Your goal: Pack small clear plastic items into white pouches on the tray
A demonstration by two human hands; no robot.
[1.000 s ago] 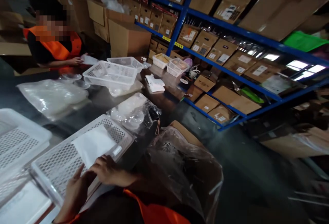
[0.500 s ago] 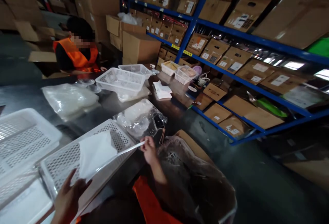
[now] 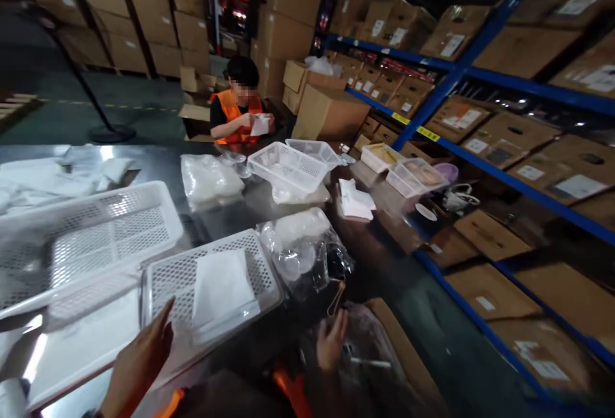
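Labels (image 3: 579, 186) beyond both hands (image 3: 137, 357) (image 3: 331, 341) look illegible.

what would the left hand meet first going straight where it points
The left hand would likely meet the white perforated basket just ahead, though depth there is unclear.

Looks dim overall, sinking to near black above the shelving (image 3: 444, 95), to the upper right of the fingers. Bounces white glare off the worktop (image 3: 158, 163) beyond the left fingers (image 3: 161, 322). Leaves the white sheet (image 3: 221, 282) just beside them pale, low in detail. Glints on the clear bag (image 3: 294, 257) beyond the right fingers (image 3: 330, 338); renders these soft. Blurs the carton (image 3: 542, 335) rightward of them. Stretches the leftmost basket (image 3: 168, 213) edgeward. Pixelates the co-worker's face (image 3: 246, 95) beyond both.
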